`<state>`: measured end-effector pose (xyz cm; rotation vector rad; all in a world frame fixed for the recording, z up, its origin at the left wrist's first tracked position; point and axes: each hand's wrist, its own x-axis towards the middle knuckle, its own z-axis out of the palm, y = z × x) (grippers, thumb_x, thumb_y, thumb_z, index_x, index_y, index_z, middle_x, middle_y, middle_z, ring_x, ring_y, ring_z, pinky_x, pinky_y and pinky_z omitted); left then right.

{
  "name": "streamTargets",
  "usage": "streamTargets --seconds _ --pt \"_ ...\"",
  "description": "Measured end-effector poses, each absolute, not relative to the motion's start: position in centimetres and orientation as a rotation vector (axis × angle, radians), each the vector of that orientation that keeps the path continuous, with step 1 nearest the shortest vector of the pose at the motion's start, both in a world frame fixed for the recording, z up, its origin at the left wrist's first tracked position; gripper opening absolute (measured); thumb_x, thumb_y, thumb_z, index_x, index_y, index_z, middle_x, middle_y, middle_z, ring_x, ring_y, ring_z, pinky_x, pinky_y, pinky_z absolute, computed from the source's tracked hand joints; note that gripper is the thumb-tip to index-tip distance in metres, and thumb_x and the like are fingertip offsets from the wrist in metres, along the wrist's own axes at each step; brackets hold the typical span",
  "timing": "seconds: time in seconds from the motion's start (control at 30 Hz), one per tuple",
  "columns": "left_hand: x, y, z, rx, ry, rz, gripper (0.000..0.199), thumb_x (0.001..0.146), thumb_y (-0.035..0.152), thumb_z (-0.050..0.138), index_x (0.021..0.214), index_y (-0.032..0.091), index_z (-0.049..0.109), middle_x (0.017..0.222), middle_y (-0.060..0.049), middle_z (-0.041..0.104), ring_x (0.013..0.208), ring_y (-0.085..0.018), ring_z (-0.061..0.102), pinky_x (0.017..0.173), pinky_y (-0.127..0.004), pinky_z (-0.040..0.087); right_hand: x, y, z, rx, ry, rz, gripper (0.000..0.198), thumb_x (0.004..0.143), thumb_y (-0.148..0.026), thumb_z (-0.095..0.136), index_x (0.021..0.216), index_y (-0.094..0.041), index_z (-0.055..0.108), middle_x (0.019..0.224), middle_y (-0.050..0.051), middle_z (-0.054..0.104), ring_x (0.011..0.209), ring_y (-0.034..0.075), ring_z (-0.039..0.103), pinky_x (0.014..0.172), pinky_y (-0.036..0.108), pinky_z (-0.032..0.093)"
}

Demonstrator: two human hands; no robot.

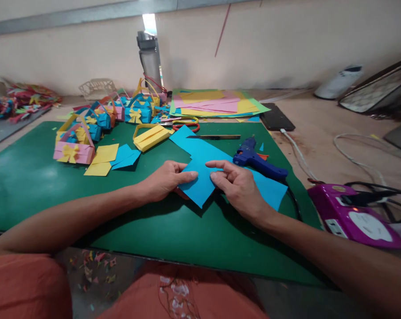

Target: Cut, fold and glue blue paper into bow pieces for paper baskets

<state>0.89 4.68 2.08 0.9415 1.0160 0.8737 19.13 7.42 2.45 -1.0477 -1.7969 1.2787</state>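
Because the blue paper sheet (200, 179) lies flat on the green cutting mat (37, 177), you can press it down from both sides at once, and that is how your hands sit on it. Your left hand (165, 180) comes in from the left edge with its fingers (187, 176) stretched flat and pinning the paper near the middle; your right hand (238, 186) mirrors it, fingers (216, 170) bent and bearing down on the sheet just beside the left fingertips. Neither hand is closed around the paper; both are spread and pressing, which looks like holding a fold or crease in place. The sheet itself sits near the centre of the mat, one corner pointing toward you, and a second blue sheet (193, 144) runs out from under it toward the far side.

Touching that paper on your right lies a blue hot glue gun (255, 161), its cord trailing off the mat; it is close enough to your right hand to catch a sleeve or wrist. Beyond the sheet rest a craft knife (215, 137) and red-handled scissors (187, 126). Further left are a yellow paper basket (151, 136), loose yellow and blue squares (103, 159), a pink basket with a yellow bow (73, 150) and more finished baskets (120, 113). A stack of coloured paper (213, 104), a phone (276, 117) and a water bottle (150, 57) stand at the back of the tabletop, and a purple power strip (353, 217) sits off the mat to your right.
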Motion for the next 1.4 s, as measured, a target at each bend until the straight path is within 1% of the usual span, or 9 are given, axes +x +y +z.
streamTargets --seconds 0.13,0.27,0.37,0.5,0.73,0.93,1.23,1.33,1.4 --pt "0.9 4.8 1.9 0.913 1.046 0.897 0.028 0.067 0.031 0.075 0.078 0.008 0.063 0.064 -0.002 0.063 0.053 -0.01 0.058 0.052 -0.023 0.05 19.4 7.3 2.3 -0.979 -1.907 1.13 0.027 0.084 -0.031 0.05 0.103 -0.013 0.059 0.058 -0.005 0.05 0.05 0.008 0.044 0.046 0.022 0.037" --pt "0.8 5.0 2.0 0.834 1.023 0.918 0.027 0.067 0.028 0.076 0.078 0.008 0.064 0.065 -0.003 0.065 0.053 -0.011 0.059 0.053 -0.024 0.05 19.8 7.3 2.2 -0.875 -2.008 0.783 0.021 0.087 -0.023 0.046 0.102 -0.019 0.059 0.095 0.006 0.064 0.085 0.016 0.06 0.067 0.029 0.05" --pt "0.7 5.0 2.1 0.802 0.994 0.92 0.025 0.067 0.028 0.076 0.076 0.008 0.063 0.065 -0.003 0.065 0.053 -0.01 0.059 0.055 -0.024 0.05 20.1 7.3 2.1 -0.712 -2.146 0.494 0.021 0.086 -0.015 0.048 0.103 -0.022 0.058 0.115 0.01 0.059 0.107 0.021 0.056 0.085 0.039 0.049" --pt "0.8 4.9 2.2 0.8 0.961 0.915 0.023 0.068 0.026 0.076 0.071 0.01 0.061 0.06 -0.002 0.063 0.05 -0.009 0.058 0.053 -0.023 0.048 20.3 7.3 2.0 -0.468 -2.306 0.274 0.021 0.082 -0.01 0.052 0.1 -0.02 0.058 0.12 0.013 0.055 0.119 0.026 0.048 0.094 0.049 0.045" --pt "0.8 5.0 2.3 0.785 0.976 0.895 0.023 0.067 0.026 0.076 0.077 0.01 0.062 0.065 -0.002 0.065 0.053 -0.01 0.059 0.055 -0.024 0.048 20.2 7.3 2.0 -0.367 -2.394 0.226 0.032 0.078 -0.001 0.042 0.098 -0.021 0.059 0.123 0.012 0.053 0.126 0.027 0.042 0.096 0.054 0.043" --pt "0.8 4.5 2.0 1.109 1.031 0.853 0.023 0.074 0.032 0.067 0.076 0.01 0.062 0.064 0.001 0.059 0.052 -0.006 0.048 0.053 -0.02 0.038 20.5 7.5 1.6 -0.41 -2.414 0.177 0.012 0.084 -0.018 0.053 0.089 -0.021 0.064 0.122 0.013 0.053 0.126 0.032 0.04 0.094 0.057 0.042" --pt "1.0 4.2 2.7 1.392 1.151 0.8 0.023 0.078 0.033 0.058 0.068 0.012 0.056 0.058 0.006 0.046 0.049 -0.005 0.035 0.049 -0.019 0.029 20.4 7.3 1.4 -0.414 -2.393 0.245 0.01 0.083 -0.026 0.059 0.084 -0.024 0.069 0.127 0.01 0.052 0.129 0.032 0.036 0.097 0.057 0.039" --pt "1.1 4.2 2.8 1.364 1.135 0.816 0.022 0.077 0.03 0.059 0.065 0.012 0.056 0.056 0.005 0.049 0.049 -0.004 0.038 0.049 -0.017 0.032 20.3 7.1 1.5 -0.488 -2.36 0.314 0.011 0.084 -0.026 0.058 0.08 -0.024 0.069 0.127 0.01 0.053 0.13 0.03 0.035 0.098 0.057 0.037" --pt "1.2 4.1 2.8 1.299 1.092 0.811 0.019 0.078 0.028 0.058 0.071 0.011 0.059 0.061 0.001 0.057 0.052 -0.006 0.047 0.053 -0.018 0.039 20.3 7.1 1.5 -0.583 -2.317 0.376 0.013 0.084 -0.025 0.057 0.078 -0.022 0.067 0.127 0.011 0.053 0.129 0.029 0.038 0.099 0.057 0.036"
